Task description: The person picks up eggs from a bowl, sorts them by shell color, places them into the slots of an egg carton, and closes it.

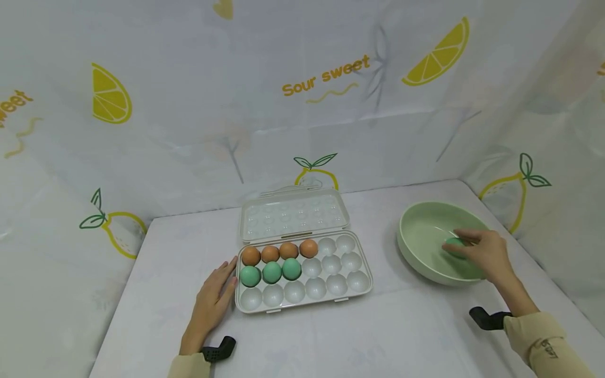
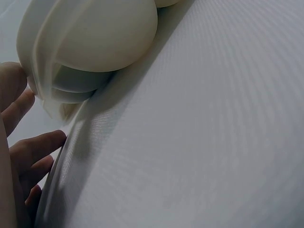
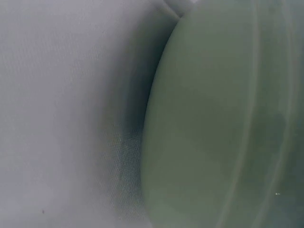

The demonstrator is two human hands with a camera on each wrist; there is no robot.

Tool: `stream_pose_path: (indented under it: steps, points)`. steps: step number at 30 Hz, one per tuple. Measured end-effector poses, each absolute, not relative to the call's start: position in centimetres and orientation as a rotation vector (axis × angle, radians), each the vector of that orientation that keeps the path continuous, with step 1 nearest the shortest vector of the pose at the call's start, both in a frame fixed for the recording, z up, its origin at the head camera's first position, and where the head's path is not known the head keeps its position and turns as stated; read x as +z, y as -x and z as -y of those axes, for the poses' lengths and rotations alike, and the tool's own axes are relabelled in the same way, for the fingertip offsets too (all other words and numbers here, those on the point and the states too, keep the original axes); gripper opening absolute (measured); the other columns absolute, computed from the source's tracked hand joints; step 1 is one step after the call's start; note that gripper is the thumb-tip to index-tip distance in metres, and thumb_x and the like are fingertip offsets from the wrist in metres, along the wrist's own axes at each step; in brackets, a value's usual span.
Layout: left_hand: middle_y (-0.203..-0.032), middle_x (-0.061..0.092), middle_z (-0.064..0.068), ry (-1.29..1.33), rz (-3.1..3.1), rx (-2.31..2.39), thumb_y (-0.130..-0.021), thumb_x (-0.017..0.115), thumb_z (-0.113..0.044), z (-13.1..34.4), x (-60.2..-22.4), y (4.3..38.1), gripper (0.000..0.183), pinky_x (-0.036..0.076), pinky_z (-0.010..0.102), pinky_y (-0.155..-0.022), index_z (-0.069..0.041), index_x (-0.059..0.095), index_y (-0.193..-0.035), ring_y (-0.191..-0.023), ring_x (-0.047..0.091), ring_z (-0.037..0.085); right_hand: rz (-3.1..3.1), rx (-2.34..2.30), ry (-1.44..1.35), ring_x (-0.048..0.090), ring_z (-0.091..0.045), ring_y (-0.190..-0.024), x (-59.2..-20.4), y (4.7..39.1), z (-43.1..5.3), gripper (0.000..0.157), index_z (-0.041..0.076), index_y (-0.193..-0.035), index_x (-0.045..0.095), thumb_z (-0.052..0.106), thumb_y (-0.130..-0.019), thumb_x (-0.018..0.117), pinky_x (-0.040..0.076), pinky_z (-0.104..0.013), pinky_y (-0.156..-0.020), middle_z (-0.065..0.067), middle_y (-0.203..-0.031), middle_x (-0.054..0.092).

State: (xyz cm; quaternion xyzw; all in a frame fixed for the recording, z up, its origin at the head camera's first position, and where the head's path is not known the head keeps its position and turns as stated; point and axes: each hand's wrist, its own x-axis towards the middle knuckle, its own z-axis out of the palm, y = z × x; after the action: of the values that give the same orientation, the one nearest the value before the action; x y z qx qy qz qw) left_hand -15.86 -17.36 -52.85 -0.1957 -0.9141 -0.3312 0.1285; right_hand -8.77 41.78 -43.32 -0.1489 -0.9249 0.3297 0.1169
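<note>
In the head view my left hand (image 1: 212, 299) rests beside the egg box, its fingers fairly straight and touching the left edge. The white plastic egg box (image 1: 302, 305) lies with its clear lid (image 1: 295, 212) folded back. In its back row are several brown eggs (image 1: 270, 254); three green eggs (image 1: 271, 272) fill the left end of the middle row. On the right, my right hand (image 1: 489, 254) reaches into a pale green bowl (image 1: 416, 257) and pinches a green egg (image 1: 456, 247) between thumb and fingers. The right wrist view shows only the bowl's outer side (image 3: 204, 118).
A white cloth covers the table (image 1: 321, 341). Behind it and at both sides hangs a white curtain (image 1: 189, 105) with lemon prints. The box's front row and the right part of its other rows hold bare cups (image 1: 336, 284). The bowl stands near the right table edge.
</note>
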Motion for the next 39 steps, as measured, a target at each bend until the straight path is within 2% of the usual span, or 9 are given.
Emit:
stream_pose_path:
  steps: [2,5,8,10,24,30,33,36,39]
  points:
    - [-0.151,0.058,0.010,0.572,2.655,-0.962,-0.105,0.055,-0.021,17.3,-52.8,15.8,0.048,0.032,0.051,-0.119,-0.013,0.051,-0.152,-0.141,0.053,0.038,2.721,0.919,0.434,0.048,0.023,-0.082,-43.5,8.9,-41.8,0.056,-0.013,-0.119,0.069,0.020,-0.078,0.090,0.039,0.004,-0.065,-0.035,-0.121,0.067]
    - [-0.151,0.058,0.010,0.573,2.658,-0.963,-0.105,0.054,-0.022,17.3,-52.7,15.8,0.047,0.032,0.052,-0.119,-0.012,0.051,-0.151,-0.141,0.052,0.038,2.742,0.843,0.409,0.068,-0.012,-0.088,-43.7,9.0,-41.8,0.058,-0.014,-0.118,0.069,0.017,-0.074,0.091,0.035,-0.003,-0.068,-0.037,-0.119,0.067]
    - [-0.151,0.058,0.010,0.570,2.657,-0.971,-0.105,0.054,-0.022,17.3,-52.7,15.9,0.047,0.032,0.053,-0.119,-0.013,0.051,-0.151,-0.142,0.052,0.038,2.768,0.802,0.362,0.066,-0.050,-0.102,-43.8,9.1,-41.8,0.060,-0.016,-0.117,0.068,0.014,-0.071,0.092,0.041,-0.012,-0.067,-0.038,-0.116,0.067]
    - [-0.151,0.058,0.010,0.569,2.657,-0.975,-0.105,0.054,-0.022,17.3,-52.7,15.9,0.047,0.031,0.052,-0.119,-0.013,0.051,-0.152,-0.142,0.052,0.038,2.798,0.785,0.322,0.066,-0.054,-0.100,-43.9,9.2,-41.9,0.061,-0.017,-0.116,0.068,0.013,-0.069,0.093,0.044,-0.017,-0.067,-0.039,-0.113,0.068]
    - [-0.151,0.058,0.010,0.561,2.669,-0.972,-0.105,0.054,-0.023,17.4,-52.9,16.0,0.048,0.032,0.054,-0.120,-0.014,0.050,-0.152,-0.142,0.052,0.038,2.989,0.747,0.227,0.068,-0.051,-0.098,-43.8,9.7,-41.8,0.066,-0.015,-0.110,0.071,0.027,-0.066,0.096,0.058,-0.038,-0.075,-0.035,-0.107,0.072]
    - [-0.151,0.058,0.011,0.560,2.674,-0.963,-0.105,0.054,-0.023,17.4,-53.0,16.0,0.048,0.032,0.053,-0.119,-0.014,0.050,-0.153,-0.142,0.052,0.038,2.969,0.757,0.191,0.070,-0.045,-0.095,-44.0,9.5,-41.6,0.058,-0.012,-0.110,0.073,0.027,-0.072,0.093,0.053,-0.025,-0.068,-0.035,-0.109,0.072]
    - [-0.151,0.058,0.011,0.562,2.671,-0.963,-0.105,0.054,-0.023,17.4,-53.0,16.0,0.048,0.032,0.053,-0.119,-0.014,0.050,-0.152,-0.142,0.052,0.038,2.919,0.821,0.185,0.071,-0.017,-0.090,-43.9,9.5,-41.4,0.057,-0.010,-0.115,0.073,0.027,-0.076,0.091,0.048,-0.015,-0.064,-0.036,-0.115,0.070]
    - [-0.151,0.058,0.010,0.561,2.668,-0.964,-0.105,0.054,-0.023,17.4,-53.0,16.0,0.048,0.031,0.050,-0.120,-0.015,0.050,-0.152,-0.142,0.052,0.038,2.835,0.937,0.182,0.056,0.014,-0.091,-43.8,9.4,-41.2,0.055,-0.009,-0.120,0.071,0.024,-0.081,0.088,0.048,-0.009,-0.063,-0.036,-0.120,0.068]
    - [-0.151,0.058,0.009,0.560,2.659,-0.968,-0.105,0.055,-0.023,17.4,-53.0,15.9,0.048,0.030,0.043,-0.122,-0.016,0.050,-0.152,-0.141,0.052,0.038,2.745,1.014,0.183,0.042,0.030,-0.089,-43.7,9.4,-40.8,0.054,-0.008,-0.123,0.070,0.021,-0.082,0.087,0.047,-0.004,-0.064,-0.034,-0.123,0.067]
